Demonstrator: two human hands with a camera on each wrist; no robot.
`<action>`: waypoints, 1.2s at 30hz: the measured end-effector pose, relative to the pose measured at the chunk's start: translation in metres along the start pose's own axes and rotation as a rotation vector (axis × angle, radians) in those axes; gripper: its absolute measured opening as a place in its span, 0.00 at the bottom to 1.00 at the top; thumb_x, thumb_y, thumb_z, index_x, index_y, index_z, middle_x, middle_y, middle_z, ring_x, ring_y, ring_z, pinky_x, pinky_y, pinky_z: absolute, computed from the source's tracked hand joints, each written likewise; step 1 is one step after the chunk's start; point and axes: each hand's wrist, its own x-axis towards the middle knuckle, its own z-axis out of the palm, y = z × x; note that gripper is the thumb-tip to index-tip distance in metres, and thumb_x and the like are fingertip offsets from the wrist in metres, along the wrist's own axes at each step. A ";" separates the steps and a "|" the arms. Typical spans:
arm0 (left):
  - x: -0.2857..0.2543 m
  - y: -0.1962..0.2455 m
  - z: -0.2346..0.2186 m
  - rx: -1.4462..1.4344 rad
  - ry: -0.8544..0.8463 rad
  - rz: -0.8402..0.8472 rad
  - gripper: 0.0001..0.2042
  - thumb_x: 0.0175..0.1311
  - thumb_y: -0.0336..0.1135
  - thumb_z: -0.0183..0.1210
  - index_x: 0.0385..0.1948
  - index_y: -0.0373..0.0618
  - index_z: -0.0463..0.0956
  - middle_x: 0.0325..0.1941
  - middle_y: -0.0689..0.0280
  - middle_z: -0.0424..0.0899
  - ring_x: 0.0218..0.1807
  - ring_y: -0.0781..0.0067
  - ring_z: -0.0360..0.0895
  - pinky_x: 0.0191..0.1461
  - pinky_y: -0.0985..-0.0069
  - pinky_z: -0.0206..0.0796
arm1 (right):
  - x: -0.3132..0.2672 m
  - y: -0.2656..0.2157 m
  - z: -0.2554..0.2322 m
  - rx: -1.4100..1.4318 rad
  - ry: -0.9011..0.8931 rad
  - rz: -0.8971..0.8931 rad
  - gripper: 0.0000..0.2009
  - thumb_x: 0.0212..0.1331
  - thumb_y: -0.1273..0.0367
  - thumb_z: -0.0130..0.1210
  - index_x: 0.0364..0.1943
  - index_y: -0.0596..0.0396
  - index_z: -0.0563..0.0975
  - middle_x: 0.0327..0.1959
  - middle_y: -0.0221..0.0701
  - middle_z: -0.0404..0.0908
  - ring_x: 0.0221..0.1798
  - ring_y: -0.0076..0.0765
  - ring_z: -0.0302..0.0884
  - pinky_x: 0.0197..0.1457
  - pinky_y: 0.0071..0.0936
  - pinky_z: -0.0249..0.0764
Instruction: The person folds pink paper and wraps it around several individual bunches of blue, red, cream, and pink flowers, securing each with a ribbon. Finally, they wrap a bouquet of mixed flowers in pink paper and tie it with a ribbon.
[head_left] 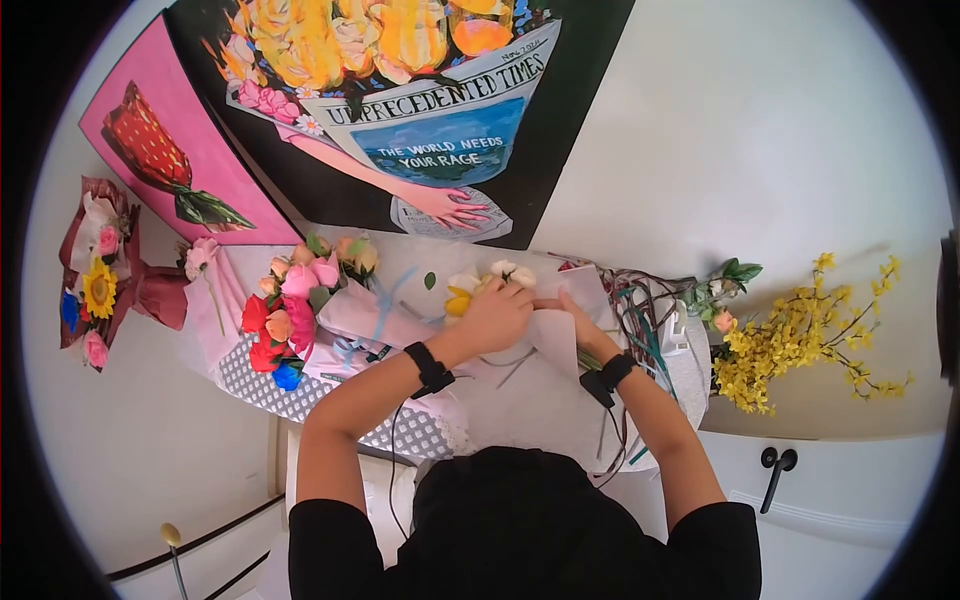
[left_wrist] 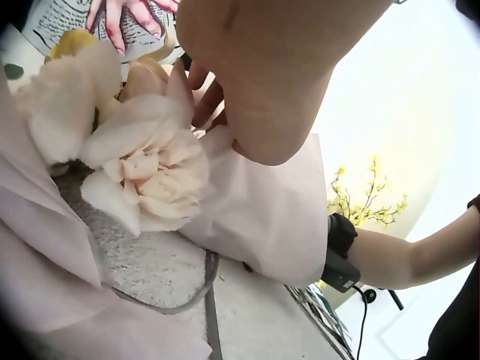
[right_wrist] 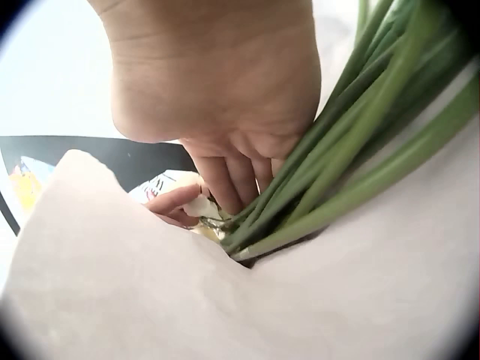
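Note:
Between both hands lies a bouquet of white and yellow flowers (head_left: 458, 300) with pale pink wrapping paper (head_left: 556, 340) round its stems. My left hand (head_left: 500, 312) grips the bouquet just below the flower heads; in the left wrist view a large cream-white flower (left_wrist: 150, 169) sits beside the curled fingers. From the other side, my right hand (head_left: 578, 318) reaches inside the paper. Its fingers (right_wrist: 240, 176) bend round the gathered green stems (right_wrist: 337, 150) where they narrow, close to the left fingers. The paper partly hides the fingertips.
Left on the table are a bouquet of red, pink and peach roses (head_left: 298, 300) and a single pink flower (head_left: 201, 252). Loose stems and ribbons (head_left: 645, 320) lie at the right, near yellow blossom branches (head_left: 790, 345). A large painting (head_left: 560, 130) leans behind. Cables hang from both wrists.

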 end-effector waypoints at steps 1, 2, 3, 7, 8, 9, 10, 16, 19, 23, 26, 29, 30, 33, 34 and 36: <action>0.002 -0.001 0.002 -0.009 -0.038 -0.056 0.07 0.47 0.32 0.54 0.27 0.41 0.75 0.42 0.65 0.76 0.45 0.68 0.71 0.48 0.66 0.59 | -0.003 -0.002 -0.004 0.069 0.051 0.073 0.37 0.62 0.42 0.24 0.52 0.64 0.70 0.48 0.35 0.75 0.47 0.31 0.72 0.53 0.26 0.66; 0.003 -0.003 0.004 -0.010 -0.040 -0.052 0.07 0.47 0.32 0.54 0.27 0.41 0.75 0.42 0.65 0.76 0.45 0.68 0.71 0.48 0.66 0.59 | -0.005 -0.003 -0.005 0.139 0.103 0.145 0.40 0.61 0.40 0.22 0.51 0.65 0.70 0.47 0.35 0.75 0.47 0.30 0.72 0.53 0.26 0.66; 0.004 -0.005 0.006 -0.091 0.002 -0.047 0.08 0.48 0.32 0.53 0.29 0.41 0.74 0.42 0.64 0.76 0.45 0.66 0.71 0.46 0.66 0.60 | -0.006 -0.003 -0.006 0.142 0.106 0.143 0.40 0.61 0.40 0.22 0.51 0.65 0.70 0.47 0.35 0.75 0.47 0.30 0.72 0.53 0.26 0.66; 0.009 -0.013 0.011 -0.222 -0.016 -0.047 0.10 0.50 0.32 0.51 0.33 0.41 0.73 0.38 0.61 0.77 0.42 0.61 0.73 0.41 0.65 0.64 | -0.008 -0.006 -0.008 0.225 0.125 0.156 0.39 0.60 0.39 0.23 0.51 0.62 0.70 0.48 0.35 0.75 0.49 0.31 0.71 0.55 0.26 0.65; 0.010 -0.012 0.009 -0.222 -0.016 -0.046 0.10 0.50 0.32 0.51 0.33 0.41 0.73 0.38 0.61 0.77 0.42 0.61 0.73 0.41 0.65 0.64 | -0.007 -0.003 -0.010 0.242 0.155 0.162 0.39 0.60 0.39 0.24 0.51 0.61 0.70 0.48 0.35 0.75 0.50 0.31 0.71 0.56 0.26 0.64; 0.011 -0.010 0.006 -0.180 -0.084 -0.111 0.09 0.50 0.33 0.51 0.32 0.41 0.72 0.36 0.59 0.78 0.39 0.60 0.74 0.40 0.64 0.64 | -0.006 -0.001 -0.012 0.242 0.155 0.162 0.39 0.60 0.39 0.24 0.51 0.61 0.70 0.48 0.35 0.75 0.50 0.31 0.71 0.56 0.26 0.64; 0.013 -0.009 0.004 -0.139 -0.152 -0.175 0.09 0.51 0.33 0.50 0.32 0.41 0.72 0.34 0.57 0.78 0.37 0.59 0.75 0.39 0.62 0.65 | -0.005 -0.002 -0.012 0.266 0.160 0.146 0.38 0.61 0.40 0.25 0.52 0.61 0.70 0.49 0.35 0.74 0.51 0.31 0.70 0.57 0.27 0.64; 0.007 -0.010 0.036 -0.164 0.055 -0.325 0.05 0.52 0.32 0.50 0.27 0.42 0.72 0.22 0.56 0.77 0.28 0.56 0.75 0.34 0.62 0.65 | -0.015 -0.003 -0.015 0.259 0.194 0.075 0.34 0.63 0.44 0.31 0.53 0.62 0.68 0.51 0.35 0.73 0.53 0.30 0.69 0.58 0.27 0.63; 0.007 -0.010 0.042 -0.091 0.070 -0.433 0.05 0.53 0.32 0.50 0.24 0.43 0.72 0.21 0.57 0.77 0.27 0.57 0.75 0.31 0.62 0.66 | -0.039 -0.015 -0.027 -0.072 0.172 0.106 0.28 0.63 0.50 0.39 0.51 0.63 0.70 0.48 0.34 0.75 0.49 0.28 0.71 0.55 0.26 0.64; 0.005 -0.010 0.039 -0.079 0.055 -0.453 0.05 0.54 0.33 0.50 0.24 0.43 0.72 0.21 0.58 0.77 0.27 0.58 0.76 0.30 0.63 0.66 | -0.056 -0.014 -0.030 -0.659 0.131 -0.008 0.17 0.58 0.62 0.51 0.42 0.63 0.75 0.36 0.31 0.79 0.38 0.25 0.73 0.43 0.25 0.69; 0.004 -0.009 0.040 -0.075 0.068 -0.439 0.05 0.55 0.33 0.51 0.24 0.44 0.72 0.21 0.59 0.78 0.27 0.59 0.76 0.30 0.64 0.66 | -0.059 0.001 -0.029 -0.730 0.432 -0.005 0.13 0.56 0.64 0.51 0.33 0.63 0.75 0.28 0.42 0.77 0.29 0.39 0.74 0.35 0.34 0.69; 0.003 -0.011 0.045 -0.064 0.052 -0.444 0.05 0.55 0.34 0.51 0.24 0.45 0.72 0.22 0.60 0.78 0.28 0.60 0.76 0.31 0.65 0.66 | -0.055 0.022 -0.021 -0.876 0.656 -0.194 0.10 0.57 0.67 0.48 0.30 0.62 0.73 0.27 0.44 0.76 0.28 0.50 0.73 0.32 0.39 0.68; 0.003 -0.011 0.046 -0.059 0.065 -0.433 0.05 0.56 0.34 0.51 0.24 0.45 0.72 0.22 0.61 0.78 0.28 0.60 0.76 0.31 0.65 0.66 | -0.052 0.028 -0.018 -0.873 0.657 -0.195 0.10 0.57 0.67 0.48 0.30 0.62 0.73 0.27 0.44 0.76 0.28 0.50 0.73 0.32 0.39 0.68; 0.002 -0.011 0.046 -0.040 0.068 -0.417 0.06 0.56 0.35 0.52 0.23 0.45 0.72 0.23 0.62 0.78 0.29 0.61 0.76 0.31 0.66 0.66 | -0.049 0.037 -0.008 -1.097 0.753 -0.207 0.07 0.58 0.70 0.44 0.33 0.60 0.70 0.27 0.47 0.75 0.30 0.56 0.72 0.32 0.44 0.67; 0.002 -0.012 0.046 -0.026 0.062 -0.414 0.06 0.56 0.35 0.52 0.23 0.45 0.72 0.24 0.62 0.78 0.29 0.62 0.76 0.31 0.66 0.66 | -0.049 0.037 -0.006 -1.107 0.759 -0.212 0.06 0.58 0.71 0.43 0.34 0.59 0.69 0.26 0.47 0.75 0.30 0.56 0.73 0.33 0.45 0.67; 0.000 -0.012 0.047 -0.022 0.070 -0.400 0.06 0.56 0.36 0.52 0.24 0.45 0.71 0.24 0.63 0.78 0.29 0.62 0.76 0.31 0.67 0.66 | -0.050 0.038 -0.004 -1.116 0.764 -0.217 0.05 0.58 0.73 0.42 0.35 0.58 0.68 0.26 0.47 0.75 0.30 0.55 0.73 0.33 0.46 0.67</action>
